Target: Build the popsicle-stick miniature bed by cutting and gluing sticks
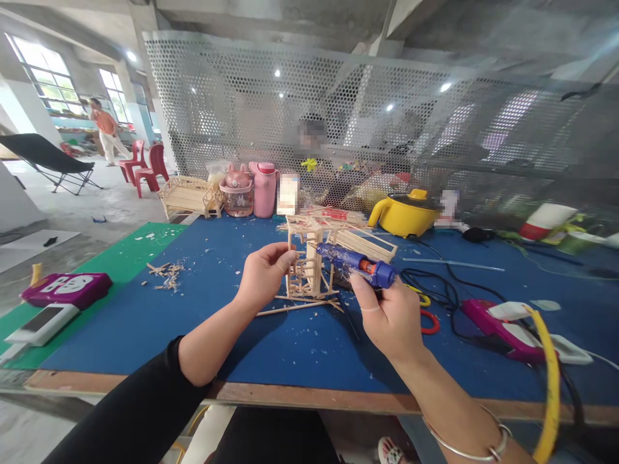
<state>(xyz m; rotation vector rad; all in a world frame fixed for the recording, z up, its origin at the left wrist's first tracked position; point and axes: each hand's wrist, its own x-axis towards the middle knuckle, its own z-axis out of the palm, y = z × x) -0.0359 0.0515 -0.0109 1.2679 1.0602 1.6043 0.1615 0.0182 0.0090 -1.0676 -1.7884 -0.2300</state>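
Note:
My left hand [264,274] grips an upright post of a small wooden stick model [309,267] standing on the blue table mat [203,322]. My right hand [391,316] holds a blue glue gun [355,263], its nozzle pointing left into the upper part of the model. Thin loose sticks [290,308] lie at the model's base. A silver bangle circles my right wrist.
Yellow pot [403,214], pink bottle [264,189], pink cup [236,192] and a wooden stick bed model [189,195] line the back edge. Black cables [442,283], red scissors [428,322] and a magenta power strip [503,328] lie right. Another power strip [65,289] lies left. A person sits behind the mesh screen.

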